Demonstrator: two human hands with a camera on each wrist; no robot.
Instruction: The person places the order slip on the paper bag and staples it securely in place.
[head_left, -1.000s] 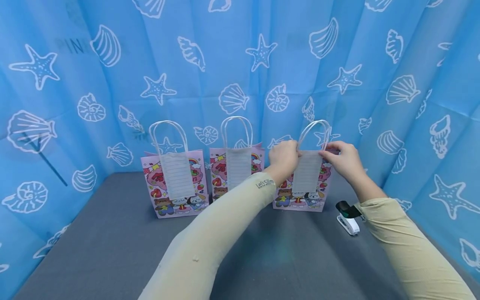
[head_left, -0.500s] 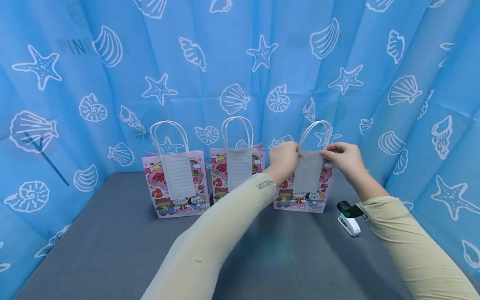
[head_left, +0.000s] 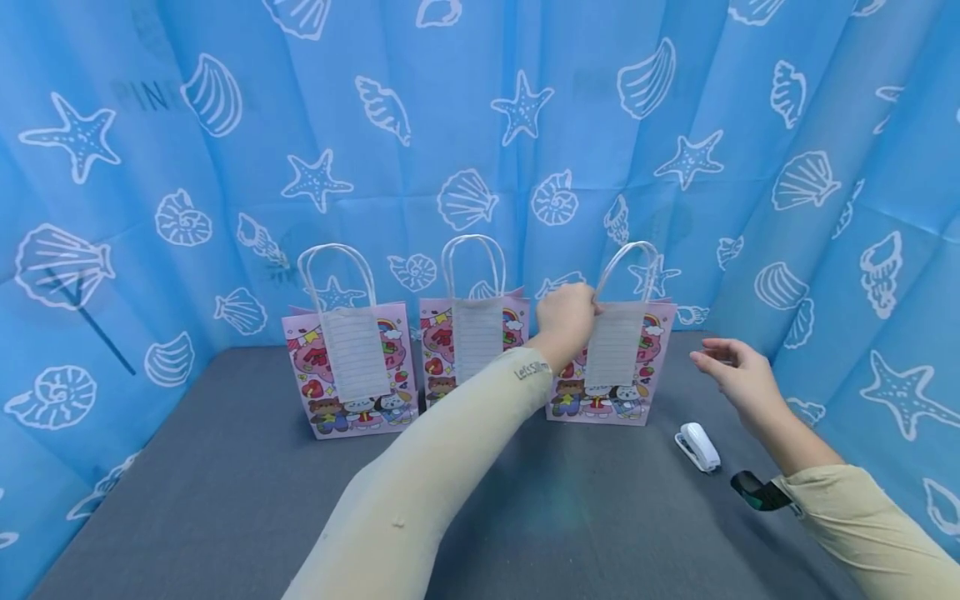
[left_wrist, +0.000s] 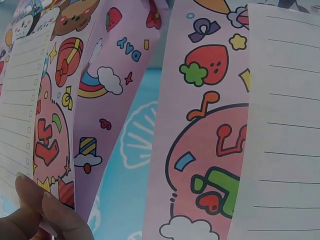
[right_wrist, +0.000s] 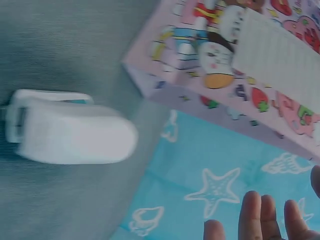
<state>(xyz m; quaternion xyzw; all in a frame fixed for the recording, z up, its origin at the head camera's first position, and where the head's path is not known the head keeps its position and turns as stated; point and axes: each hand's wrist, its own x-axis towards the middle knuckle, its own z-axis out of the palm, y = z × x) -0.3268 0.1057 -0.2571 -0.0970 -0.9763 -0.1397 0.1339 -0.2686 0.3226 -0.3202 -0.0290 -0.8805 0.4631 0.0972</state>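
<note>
My left hand (head_left: 566, 319) pinches the top edge of the right-hand paper gift bag (head_left: 661, 337), where a lined paper sheet (head_left: 615, 346) hangs down its front. In the left wrist view, the thumb of that hand (left_wrist: 52, 212) lies on the sheet. My right hand (head_left: 742, 379) is in the air to the right of this bag, holding nothing, its fingers loosely bent. A small white stapler (head_left: 698, 447) lies on the table below and left of the right hand. It also shows in the right wrist view, with my fingers (right_wrist: 250, 215) at the lower right.
Two similar pink cartoon bags, the middle one (head_left: 516, 315) and the left one (head_left: 401, 367), stand to the left with lined sheets on their fronts. My left forearm partly covers the middle bag. A blue shell-print curtain (head_left: 465, 100) hangs behind the grey table (head_left: 225, 500).
My right hand has let go of the right bag's top edge and moved right and down, towards the stapler. The left hand keeps its pinch in the same place.
</note>
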